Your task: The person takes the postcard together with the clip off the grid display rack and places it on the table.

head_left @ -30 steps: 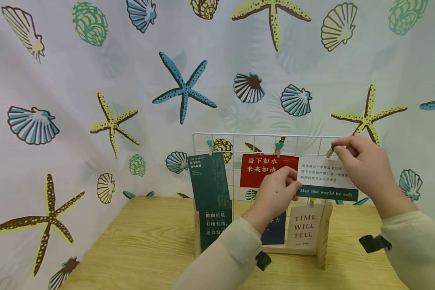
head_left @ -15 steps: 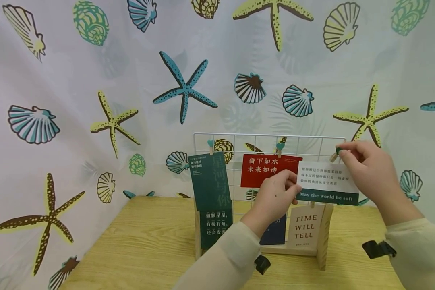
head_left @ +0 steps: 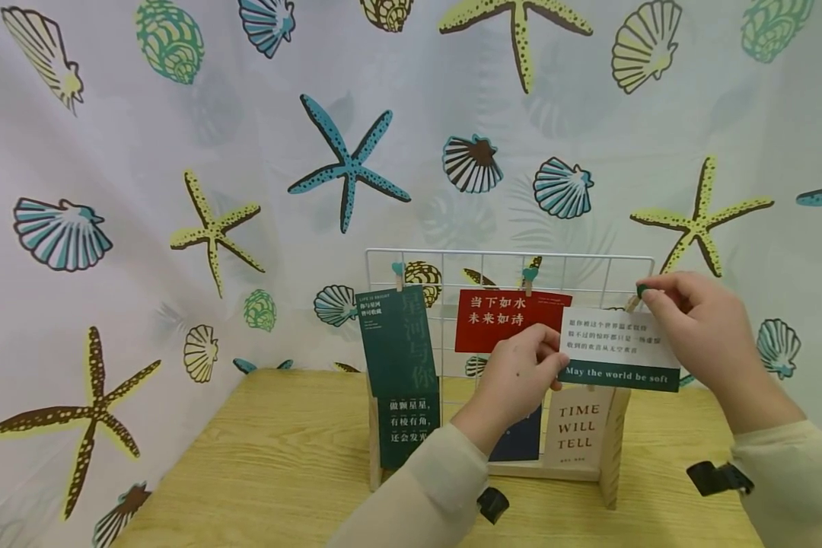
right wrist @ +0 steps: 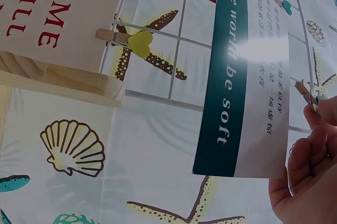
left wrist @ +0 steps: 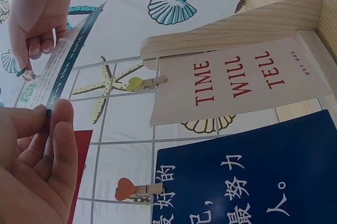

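Observation:
My left hand (head_left: pixel 520 373) pinches the left edge of a white and green card (head_left: pixel 619 346) lettered "May the world be soft". The card hangs level in front of the right side of a white wire grid (head_left: pixel 510 253). By its top right corner my right hand (head_left: pixel 699 342) pinches a small wooden clothespin (right wrist: pixel 304 91) with a green heart, between thumb and index finger. The clothespin's open tip points toward the card's upper edge in the right wrist view, with a small gap between them. Behind my left hand is a red card (head_left: pixel 476 335), partly covered by it.
The grid stands in a wooden base (head_left: pixel 611 457) on a wooden table (head_left: pixel 260 457). It also bears a tilted dark green card (head_left: pixel 397 342), a lower green card (head_left: pixel 407 426), a navy card (left wrist: pixel 237 171) and a beige card (left wrist: pixel 231 81). A patterned curtain (head_left: pixel 383 61) hangs behind.
The white and green card has come down a little, with my left hand lowering slightly. My right hand has moved down and right with the clothespin, off the card's top edge.

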`<state>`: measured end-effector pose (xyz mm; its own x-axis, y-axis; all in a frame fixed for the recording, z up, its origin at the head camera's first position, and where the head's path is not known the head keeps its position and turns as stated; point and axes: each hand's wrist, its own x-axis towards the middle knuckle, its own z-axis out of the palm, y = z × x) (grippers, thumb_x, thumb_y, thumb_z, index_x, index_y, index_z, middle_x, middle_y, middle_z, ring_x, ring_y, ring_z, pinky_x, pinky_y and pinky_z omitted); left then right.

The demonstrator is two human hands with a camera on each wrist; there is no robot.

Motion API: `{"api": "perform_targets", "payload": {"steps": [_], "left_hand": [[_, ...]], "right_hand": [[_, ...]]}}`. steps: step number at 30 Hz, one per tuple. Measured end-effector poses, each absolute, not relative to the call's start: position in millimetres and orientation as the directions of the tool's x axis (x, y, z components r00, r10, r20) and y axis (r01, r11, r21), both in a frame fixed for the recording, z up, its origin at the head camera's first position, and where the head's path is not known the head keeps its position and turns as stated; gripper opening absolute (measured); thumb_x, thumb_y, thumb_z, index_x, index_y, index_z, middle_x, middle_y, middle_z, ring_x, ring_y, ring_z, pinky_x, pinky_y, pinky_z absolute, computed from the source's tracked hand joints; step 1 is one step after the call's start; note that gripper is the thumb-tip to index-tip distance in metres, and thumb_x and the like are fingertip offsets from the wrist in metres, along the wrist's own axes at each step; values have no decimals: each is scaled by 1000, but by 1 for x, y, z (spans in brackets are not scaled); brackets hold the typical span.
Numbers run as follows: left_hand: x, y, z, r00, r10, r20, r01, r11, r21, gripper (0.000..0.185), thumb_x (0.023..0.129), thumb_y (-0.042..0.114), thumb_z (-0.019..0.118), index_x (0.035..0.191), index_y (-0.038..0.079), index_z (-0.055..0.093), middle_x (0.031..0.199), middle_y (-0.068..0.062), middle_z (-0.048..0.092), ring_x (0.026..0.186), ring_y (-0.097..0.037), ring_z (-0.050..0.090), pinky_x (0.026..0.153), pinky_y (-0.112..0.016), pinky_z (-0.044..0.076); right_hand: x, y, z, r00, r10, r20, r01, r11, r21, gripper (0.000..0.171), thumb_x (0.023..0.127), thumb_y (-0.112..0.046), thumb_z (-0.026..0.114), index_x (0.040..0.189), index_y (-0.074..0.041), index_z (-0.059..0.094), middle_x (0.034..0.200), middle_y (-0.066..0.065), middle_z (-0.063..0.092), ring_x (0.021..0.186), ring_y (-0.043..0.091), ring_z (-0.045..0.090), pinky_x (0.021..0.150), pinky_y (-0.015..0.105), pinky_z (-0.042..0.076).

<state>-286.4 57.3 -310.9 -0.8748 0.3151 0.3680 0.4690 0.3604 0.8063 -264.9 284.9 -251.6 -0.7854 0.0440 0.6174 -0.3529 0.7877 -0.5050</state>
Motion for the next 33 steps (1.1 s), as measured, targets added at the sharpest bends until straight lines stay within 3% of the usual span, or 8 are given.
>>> {"api": "perform_targets", "payload": {"steps": [5, 14, 27, 33], "left_hand": [[-283, 55, -313, -872, 321, 370, 475, 364, 802, 10, 99, 21, 68, 109, 20, 64, 81, 11, 63, 69, -13, 69, 66, -26, 50], [-279, 51, -320, -882, 317, 349, 454, 373, 809, 11, 100, 19, 68, 110, 17, 64, 80, 12, 63, 64, -6, 66, 65, -27, 49], [-274, 49, -328, -903, 302, 307, 409, 376, 831, 12, 99, 20, 69, 109, 20, 64, 81, 13, 64, 65, -8, 67, 72, -28, 50], [-271, 46, -331, -913, 289, 287, 382, 365, 849, 13, 98, 19, 70, 110, 20, 65, 82, 13, 64, 65, -7, 67, 71, -29, 50]], "right_hand": [[-264, 285, -253, -786, 47, 617, -357, 779, -514, 40, 106, -40, 50, 122, -9, 69, 96, 8, 60, 83, 22, 47, 62, 30, 41], [-261, 287, -257, -797, 40, 603, -361, 769, -528, 36, 106, -35, 52, 124, -7, 68, 99, 9, 62, 82, 22, 50, 61, 26, 42], [-256, 285, -261, -811, 56, 582, -339, 766, -546, 41, 105, -41, 51, 123, -9, 68, 102, 9, 63, 85, 23, 51, 61, 27, 45], [-256, 286, -265, -797, 46, 602, -365, 758, -541, 36, 106, -36, 53, 122, -7, 68, 101, 8, 63, 83, 22, 50, 60, 24, 45]]}}
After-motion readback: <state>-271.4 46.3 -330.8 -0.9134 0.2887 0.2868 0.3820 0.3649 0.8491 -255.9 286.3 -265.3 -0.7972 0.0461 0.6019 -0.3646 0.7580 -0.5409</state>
